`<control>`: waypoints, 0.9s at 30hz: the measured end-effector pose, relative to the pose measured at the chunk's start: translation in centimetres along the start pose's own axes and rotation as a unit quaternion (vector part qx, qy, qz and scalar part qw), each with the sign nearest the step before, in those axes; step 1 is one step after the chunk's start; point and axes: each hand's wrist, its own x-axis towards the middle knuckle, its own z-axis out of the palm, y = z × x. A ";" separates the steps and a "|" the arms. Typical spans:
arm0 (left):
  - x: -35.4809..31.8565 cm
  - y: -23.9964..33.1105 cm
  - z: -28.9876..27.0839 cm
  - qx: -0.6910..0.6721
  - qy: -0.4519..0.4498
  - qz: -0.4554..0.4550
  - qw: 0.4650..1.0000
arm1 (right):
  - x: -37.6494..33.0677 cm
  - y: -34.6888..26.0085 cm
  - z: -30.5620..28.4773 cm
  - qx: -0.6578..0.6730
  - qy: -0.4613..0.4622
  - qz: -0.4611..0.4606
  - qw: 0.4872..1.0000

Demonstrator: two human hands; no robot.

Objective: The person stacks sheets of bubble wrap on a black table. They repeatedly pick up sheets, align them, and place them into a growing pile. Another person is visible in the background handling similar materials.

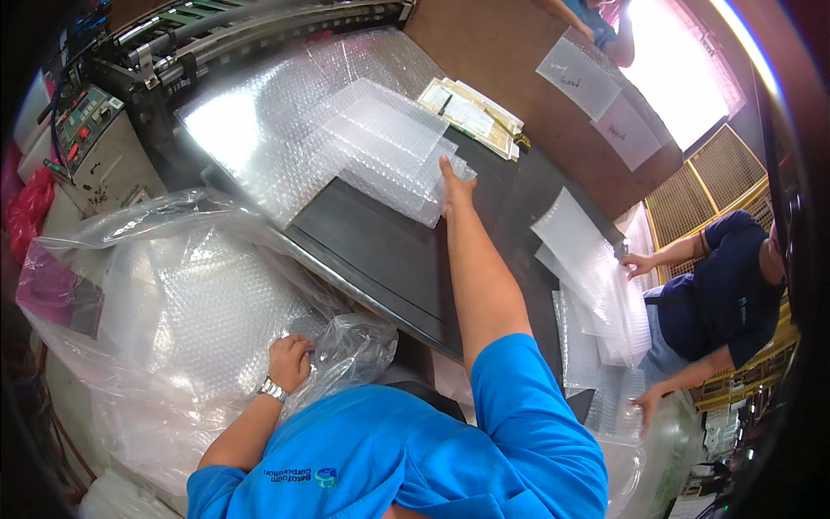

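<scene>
My right hand (456, 186) reaches across the dark table and grips the right edge of a loose stack of bubble wrap sheets (389, 130). Lower left, my left hand (290, 362) has its fingers curled on the rim of a large clear plastic bag (354, 346). Inside that bag lie more bubble wrap sheets (216, 290). Under the stack in my right hand, a wide bubble wrap web (285, 112) spreads over the far left of the table.
A roller machine (190, 56) stands at the far left, near a control box (95, 130). Papers (471, 112) with a pen and a yellow-black tool lie on the table (380, 259). At right, a co-worker (726, 277) handles bubble wrap sheets (588, 259); another person (601, 26) is behind the brown board (493, 60).
</scene>
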 end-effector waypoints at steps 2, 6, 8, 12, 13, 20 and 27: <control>0.0 -0.1 0.1 -0.007 0.009 0.011 1.000 | 0.2 -0.2 0.5 -0.030 0.000 -0.037 0.999; 0.4 0.6 -0.1 -0.029 0.013 0.020 0.999 | 0.0 0.4 0.6 -0.133 -0.007 -0.065 0.989; 1.2 1.7 -0.9 -0.024 0.060 0.037 0.997 | -0.3 0.8 -0.2 -0.100 -0.034 -0.073 0.992; 6.0 4.6 -5.2 0.033 0.172 0.082 0.981 | -1.4 0.3 -3.1 -0.055 -0.104 -0.052 0.992; 7.9 5.0 -6.4 0.037 0.213 0.103 0.971 | -1.6 0.0 -4.2 -0.058 -0.129 -0.035 0.989; 21.9 6.6 -9.9 0.091 0.279 0.044 0.955 | -6.0 -0.5 -13.8 -0.093 -0.221 0.038 0.970; 24.2 8.7 -3.4 0.228 -0.104 0.009 0.968 | -8.4 2.3 -15.4 0.019 -0.150 -0.018 0.988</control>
